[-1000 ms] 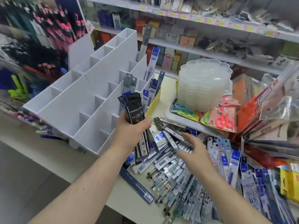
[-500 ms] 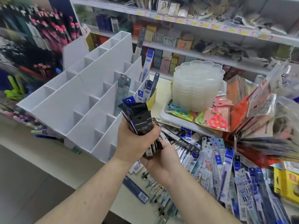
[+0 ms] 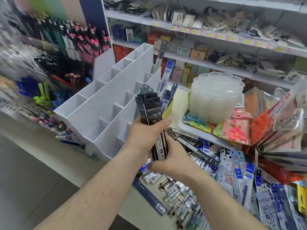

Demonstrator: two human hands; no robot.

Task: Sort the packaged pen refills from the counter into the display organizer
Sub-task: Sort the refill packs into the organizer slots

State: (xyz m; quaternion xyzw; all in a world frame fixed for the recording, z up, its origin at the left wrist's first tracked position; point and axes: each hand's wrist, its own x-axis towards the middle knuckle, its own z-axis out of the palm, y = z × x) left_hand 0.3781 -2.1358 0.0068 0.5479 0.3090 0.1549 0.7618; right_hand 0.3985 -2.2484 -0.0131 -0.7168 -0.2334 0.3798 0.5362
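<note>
Left hand [image 3: 146,131] clenches the black refill packs [image 3: 152,112] upright; right hand [image 3: 171,156] cups their base, probably squaring them for the organizer [image 3: 106,103].

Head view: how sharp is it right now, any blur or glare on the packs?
Head view: the black refill bundle in the left hand reads sharp; pen racks at far left smear with blur; edges bow from the wide angle; mild sheen on counter packs.

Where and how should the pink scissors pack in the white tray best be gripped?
Pinch the pink scissors pack by its exposed near edge, coming from the front right. It lies flat in the white tray, and the stack of clear containers crowds its far left side.
</note>
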